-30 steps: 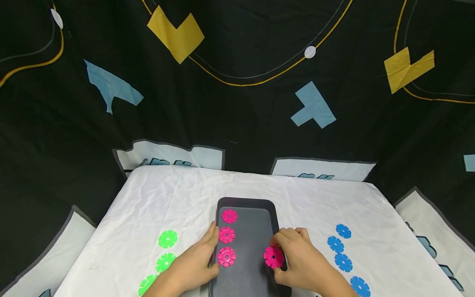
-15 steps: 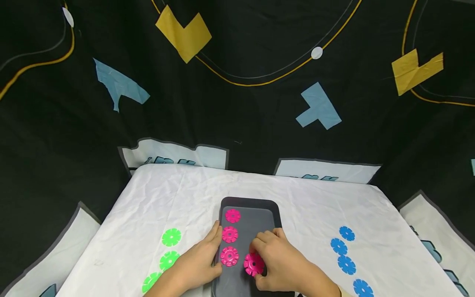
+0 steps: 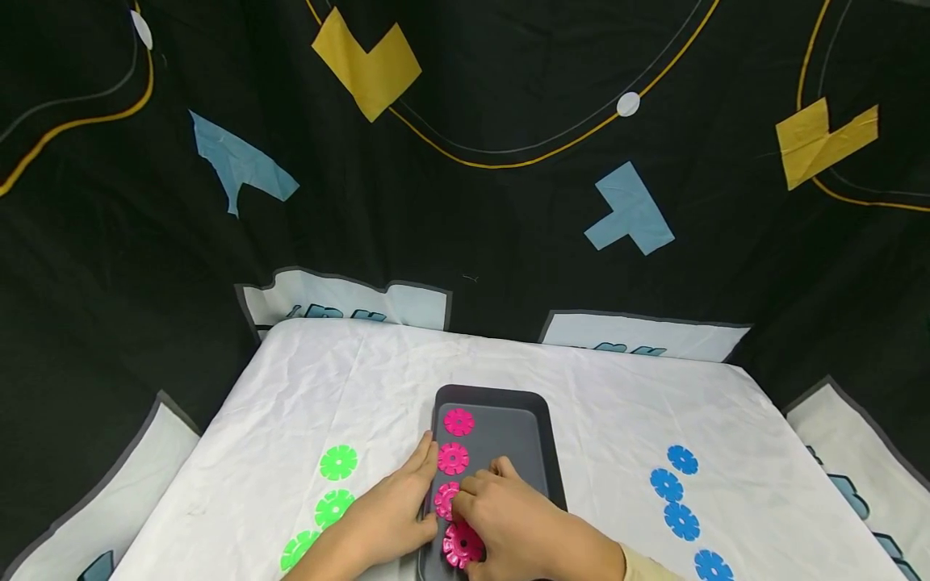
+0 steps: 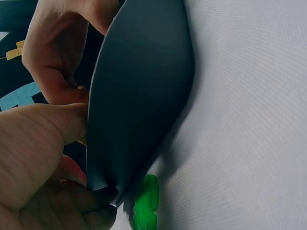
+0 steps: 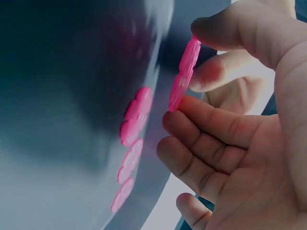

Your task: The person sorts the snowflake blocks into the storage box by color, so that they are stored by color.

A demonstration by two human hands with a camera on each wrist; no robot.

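Note:
In the head view my left hand (image 3: 388, 512) steadies the left side of a dark grey tray (image 3: 519, 399). The left wrist view shows its thumb over the rim and fingertips against the outer wall. My right hand (image 3: 512, 516) pinches a pink notched disc (image 3: 462, 546) by its edge, thumb on one side and fingers on the other. The right wrist view shows this disc (image 5: 184, 74) tilted above the tray floor. Three more pink discs (image 3: 454, 458) lie in a column along the tray's left side; the nearest is partly hidden by my right hand.
Green notched discs (image 3: 337, 462) lie on the white cloth (image 3: 385, 363) left of the tray, partly behind my left forearm. Several blue discs (image 3: 681, 521) form a loose column on the right. A black curtain (image 3: 465, 234) hangs behind the table.
My right hand has carried the pink disc leftward across the tray, from its right side to just below the column of pink discs. My left hand stays at the tray's left edge.

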